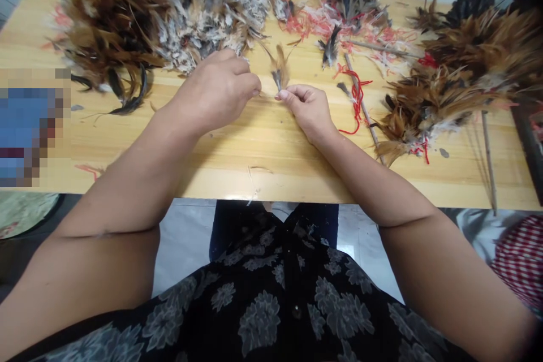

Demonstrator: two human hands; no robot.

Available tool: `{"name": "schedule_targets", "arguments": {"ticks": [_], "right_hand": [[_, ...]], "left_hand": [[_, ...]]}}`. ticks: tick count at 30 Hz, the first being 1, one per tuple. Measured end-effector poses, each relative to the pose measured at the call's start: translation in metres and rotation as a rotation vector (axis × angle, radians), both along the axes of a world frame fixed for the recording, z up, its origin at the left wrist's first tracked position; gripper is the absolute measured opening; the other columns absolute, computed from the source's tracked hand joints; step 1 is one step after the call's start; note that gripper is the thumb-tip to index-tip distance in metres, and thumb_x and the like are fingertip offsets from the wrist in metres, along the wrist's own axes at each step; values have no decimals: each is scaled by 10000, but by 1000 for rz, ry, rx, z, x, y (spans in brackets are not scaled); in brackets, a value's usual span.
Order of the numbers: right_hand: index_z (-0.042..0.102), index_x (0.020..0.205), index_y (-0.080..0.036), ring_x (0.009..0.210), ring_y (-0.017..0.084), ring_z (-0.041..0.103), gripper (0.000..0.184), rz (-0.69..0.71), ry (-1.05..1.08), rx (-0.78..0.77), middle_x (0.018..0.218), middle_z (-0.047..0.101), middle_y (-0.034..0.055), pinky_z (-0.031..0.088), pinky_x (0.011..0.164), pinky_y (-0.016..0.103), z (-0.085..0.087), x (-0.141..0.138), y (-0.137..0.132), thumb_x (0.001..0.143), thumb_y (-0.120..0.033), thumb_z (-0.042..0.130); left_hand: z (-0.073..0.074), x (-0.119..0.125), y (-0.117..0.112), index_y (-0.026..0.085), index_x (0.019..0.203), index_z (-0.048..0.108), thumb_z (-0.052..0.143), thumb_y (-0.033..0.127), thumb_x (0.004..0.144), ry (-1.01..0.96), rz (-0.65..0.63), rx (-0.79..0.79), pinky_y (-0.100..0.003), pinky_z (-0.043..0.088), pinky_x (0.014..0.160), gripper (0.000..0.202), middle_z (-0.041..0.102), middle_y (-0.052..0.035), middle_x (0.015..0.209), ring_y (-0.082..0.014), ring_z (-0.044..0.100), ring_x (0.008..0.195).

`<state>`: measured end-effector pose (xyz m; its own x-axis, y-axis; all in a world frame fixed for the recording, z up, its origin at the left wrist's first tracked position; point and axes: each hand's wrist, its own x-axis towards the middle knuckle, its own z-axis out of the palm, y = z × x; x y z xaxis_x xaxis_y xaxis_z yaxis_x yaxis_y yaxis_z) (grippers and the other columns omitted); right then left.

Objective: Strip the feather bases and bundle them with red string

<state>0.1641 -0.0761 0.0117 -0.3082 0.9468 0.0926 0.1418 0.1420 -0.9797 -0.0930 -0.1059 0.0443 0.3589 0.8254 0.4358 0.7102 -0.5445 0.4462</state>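
Observation:
My right hand pinches a small tuft of brown and grey feathers at its base between thumb and fingertips, plumes pointing away from me. Just left of it, my left hand is closed, thumb against forefinger. A faint thin line reaches from its fingertips towards the tuft; what it holds is too fine to make out. Behind my left hand lies a big pile of brown, black and fluffy grey feathers. A single dark feather lies beyond my right hand.
The wooden table carries red string beside a thin stick. Feather dusters lie at right. Pink and white fluff is scattered at the back. A pixelated blue patch covers the left edge.

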Motion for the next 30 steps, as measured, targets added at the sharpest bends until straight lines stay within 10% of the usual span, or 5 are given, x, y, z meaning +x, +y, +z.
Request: {"name": "schedule_targets", "arguments": {"ticks": [11,19,30], "right_hand": [[751,856,-211,894,171,637,492,57,-33,-9,825,685,-2,510,835,302,2,-3,-1,978,-590,1040],[679,841,-228,874,164,604,572,67,-50,23,814,619,-2,496,785,286,0,-1,0,1042,-687,956],[715,944,-224,745,114,539,597,-84,95,-127,790,586,-25,441,648,247,11,8,9,1049,-770,931]], "left_hand": [[4,15,-5,329,815,630,754,412,1062,-45,26,-76,-773,561,1340,288,699,-108,900,-459,763,1264],[-5,-7,11,419,1093,849,750,555,1070,32,-23,154,-764,677,1072,170,837,-113,1033,-471,776,1124],[3,4,-1,329,1192,805,908,1017,948,-416,-46,-174,-630,728,938,737,865,-96,1052,-363,837,951]]}}
